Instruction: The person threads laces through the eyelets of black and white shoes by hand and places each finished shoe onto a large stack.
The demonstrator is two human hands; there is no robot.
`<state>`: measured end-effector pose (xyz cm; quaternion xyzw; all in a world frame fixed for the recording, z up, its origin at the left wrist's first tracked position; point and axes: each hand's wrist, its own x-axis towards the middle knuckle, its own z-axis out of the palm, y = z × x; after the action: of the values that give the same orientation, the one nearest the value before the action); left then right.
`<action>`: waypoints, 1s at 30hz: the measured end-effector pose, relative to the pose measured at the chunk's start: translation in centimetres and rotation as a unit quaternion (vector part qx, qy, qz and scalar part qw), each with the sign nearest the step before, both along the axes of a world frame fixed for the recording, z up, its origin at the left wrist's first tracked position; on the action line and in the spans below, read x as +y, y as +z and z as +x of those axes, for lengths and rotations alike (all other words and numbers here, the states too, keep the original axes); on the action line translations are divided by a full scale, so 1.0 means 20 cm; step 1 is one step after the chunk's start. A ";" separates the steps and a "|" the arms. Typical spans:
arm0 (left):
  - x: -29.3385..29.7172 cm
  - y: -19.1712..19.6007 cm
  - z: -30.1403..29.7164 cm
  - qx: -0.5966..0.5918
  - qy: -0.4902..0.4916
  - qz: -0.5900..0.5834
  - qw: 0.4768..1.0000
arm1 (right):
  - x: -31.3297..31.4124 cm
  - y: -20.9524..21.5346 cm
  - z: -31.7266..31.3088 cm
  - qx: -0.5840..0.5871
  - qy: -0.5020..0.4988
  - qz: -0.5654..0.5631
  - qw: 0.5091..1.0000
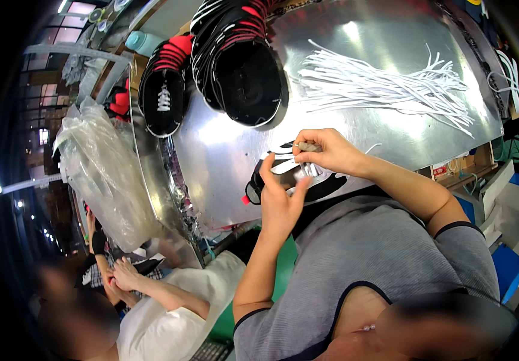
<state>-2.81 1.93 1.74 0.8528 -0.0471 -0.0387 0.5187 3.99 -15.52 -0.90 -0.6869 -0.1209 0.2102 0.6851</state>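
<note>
Now black shoe [271, 174] btwn left hand [280, 201] & right hand [325, 150].

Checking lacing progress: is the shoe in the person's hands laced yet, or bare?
Partly laced: white lace crosses the black shoe between the left hand and right hand. How far is hidden.

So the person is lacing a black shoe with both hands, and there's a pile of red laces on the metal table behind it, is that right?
Not quite. The head view shows the laces on the metal table are white, not red. The rest stands: the left hand and right hand both work on the black shoe.
</note>
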 end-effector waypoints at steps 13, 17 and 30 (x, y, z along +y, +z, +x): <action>-0.02 -0.15 0.00 -0.056 0.154 -0.024 0.986 | -0.08 0.08 -0.12 -0.125 -0.023 -0.088 0.988; -0.02 -0.12 0.00 -0.045 0.141 -0.027 0.989 | -0.09 0.06 -0.16 -0.221 -0.012 -0.145 0.964; -0.08 -0.11 -0.02 -0.121 0.052 0.153 0.979 | 0.12 0.06 -0.08 -0.334 0.069 -0.352 0.872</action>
<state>-3.23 0.43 -0.38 0.9216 -0.0589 0.0851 0.3742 2.32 -13.08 0.24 -0.9016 -0.3080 0.0435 0.3007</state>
